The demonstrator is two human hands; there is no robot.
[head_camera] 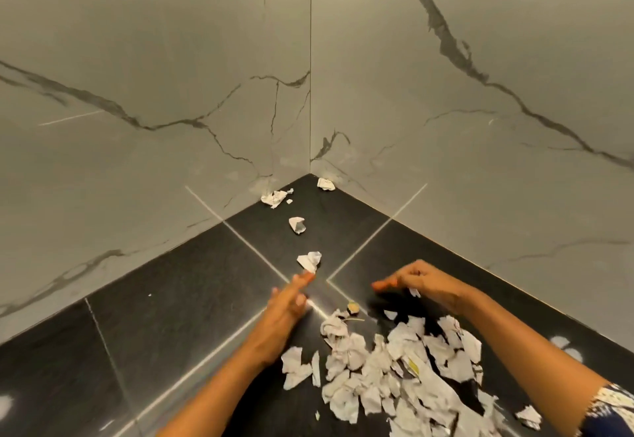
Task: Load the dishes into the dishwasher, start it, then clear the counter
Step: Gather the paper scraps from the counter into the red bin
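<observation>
Dark tiled counter (178,327) with pale grout lines runs into a corner of grey marble-veined wall panels (171,59). No container is in view; nothing is held in a bin or bowl, all material lies loose on the surface.

Main item: pile of torn paper scraps (394,375), heaped at lower centre-right, below and between my forearms. Four stray scraps trail toward the corner: one (309,261) just beyond my left fingertips, one (297,224) farther on, one (274,197) against the left wall, one (326,184) in the corner itself. Small brownish bit (353,306) at the pile's far edge; cannot tell what it is.

My left hand (286,303): fingers extended and apart, flat toward the nearest stray scrap, gripping nothing. My right hand (422,282): fingers curled loosely downward over the pile's far edge; a small scrap (414,292) shows under it, cannot tell whether it is pinched. Patterned sleeve (614,409) at lower right.
</observation>
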